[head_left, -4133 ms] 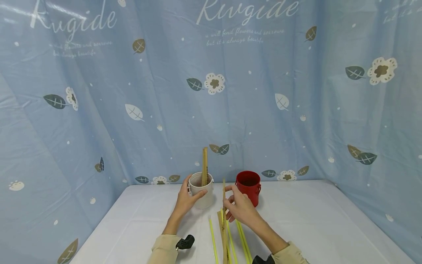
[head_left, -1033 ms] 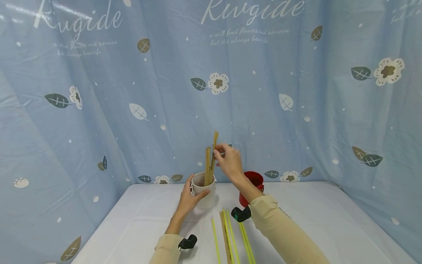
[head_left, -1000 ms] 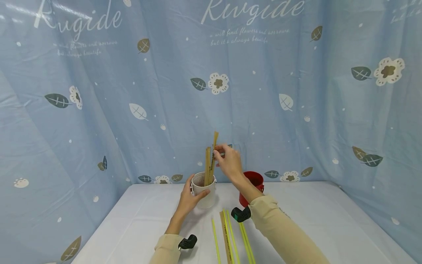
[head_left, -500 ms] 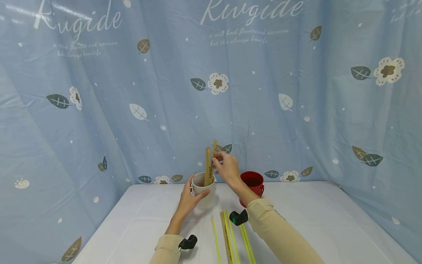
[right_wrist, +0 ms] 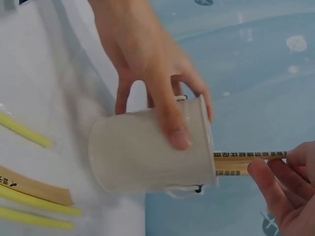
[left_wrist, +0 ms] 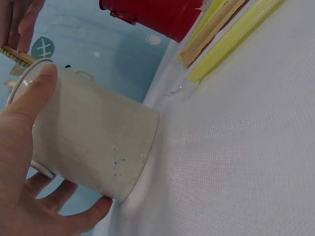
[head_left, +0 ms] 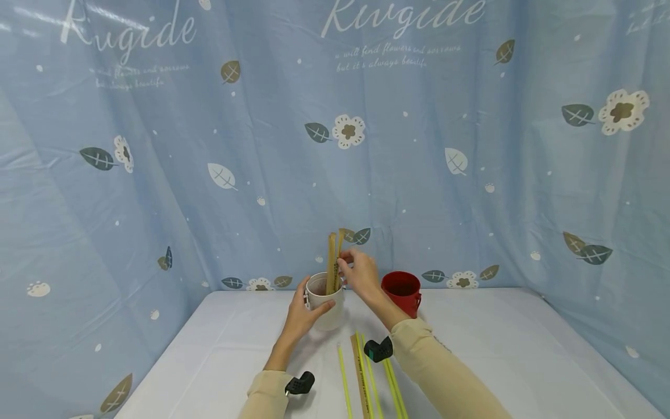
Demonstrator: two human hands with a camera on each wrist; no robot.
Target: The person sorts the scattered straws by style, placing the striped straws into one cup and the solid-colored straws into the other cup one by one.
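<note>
Just below the head view's centre, the left hand point(head_left: 302, 316) grips an off-white cylindrical bucket point(head_left: 328, 319); the right hand point(head_left: 361, 273) pinches a slim, tan, printed stick point(head_left: 341, 237) whose lower end is inside it.

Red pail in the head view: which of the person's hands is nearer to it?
The right hand. It is just left of the red pail in the head view, pinching a brown stick; the left hand is farther left, holding the white pail.
</note>
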